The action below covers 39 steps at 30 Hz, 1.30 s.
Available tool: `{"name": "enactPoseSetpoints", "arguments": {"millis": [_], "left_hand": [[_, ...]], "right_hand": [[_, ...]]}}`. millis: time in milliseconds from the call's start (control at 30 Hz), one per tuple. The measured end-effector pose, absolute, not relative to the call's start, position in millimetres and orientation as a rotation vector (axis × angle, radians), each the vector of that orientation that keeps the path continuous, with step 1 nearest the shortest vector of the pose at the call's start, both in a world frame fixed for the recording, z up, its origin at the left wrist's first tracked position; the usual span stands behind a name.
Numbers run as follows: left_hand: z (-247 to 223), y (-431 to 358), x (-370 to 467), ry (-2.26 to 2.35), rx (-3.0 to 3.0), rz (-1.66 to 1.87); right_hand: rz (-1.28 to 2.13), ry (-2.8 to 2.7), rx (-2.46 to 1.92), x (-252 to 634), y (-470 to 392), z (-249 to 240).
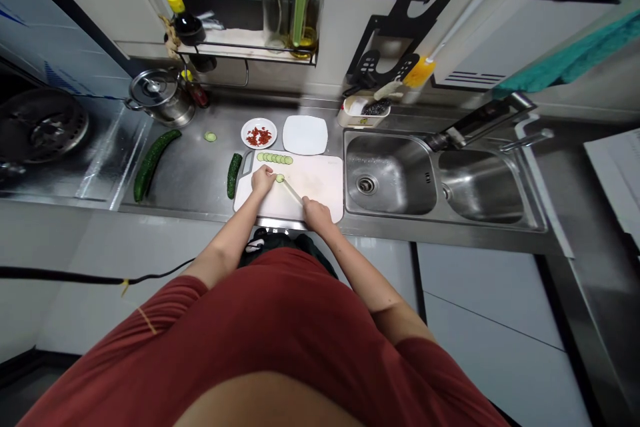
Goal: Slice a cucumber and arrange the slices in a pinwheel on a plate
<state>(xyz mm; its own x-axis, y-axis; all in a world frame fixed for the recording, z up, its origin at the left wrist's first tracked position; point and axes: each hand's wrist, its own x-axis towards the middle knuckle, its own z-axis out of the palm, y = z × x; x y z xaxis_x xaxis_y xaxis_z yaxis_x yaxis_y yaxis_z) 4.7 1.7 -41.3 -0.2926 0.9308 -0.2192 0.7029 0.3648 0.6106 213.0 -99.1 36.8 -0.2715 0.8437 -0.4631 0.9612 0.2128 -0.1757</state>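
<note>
A white cutting board (320, 180) lies on the counter in front of me. My right hand (317, 213) grips a knife (292, 191) by its handle, over the board's front part. The blade points up and left, its tip at a round cucumber slice (280, 178). My left hand (263, 180) has its fingertips pinched at the left edge of that slice. Behind the hands, a row of overlapping cucumber slices (275, 158) lies along the board's back edge. A cut length of cucumber (233, 175) rests just left of the board.
Behind the board stand a plate of chopped red pieces (259, 134) and a white square plate (305, 134). Leftward lie a cucumber end piece (210, 137), a whole cucumber (154, 164) and a lidded steel pot (163, 99). A double sink (390, 173) adjoins on the right.
</note>
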Motion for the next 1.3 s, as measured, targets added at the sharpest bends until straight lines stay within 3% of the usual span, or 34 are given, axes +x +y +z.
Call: {"name": "enactPoseSetpoints", "arguments": {"millis": [1300], "left_hand": [[-34, 5, 6, 2.096, 1.345, 0.482]], "right_hand": [[-0.637, 2.225, 1.581, 198, -70, 33]]}}
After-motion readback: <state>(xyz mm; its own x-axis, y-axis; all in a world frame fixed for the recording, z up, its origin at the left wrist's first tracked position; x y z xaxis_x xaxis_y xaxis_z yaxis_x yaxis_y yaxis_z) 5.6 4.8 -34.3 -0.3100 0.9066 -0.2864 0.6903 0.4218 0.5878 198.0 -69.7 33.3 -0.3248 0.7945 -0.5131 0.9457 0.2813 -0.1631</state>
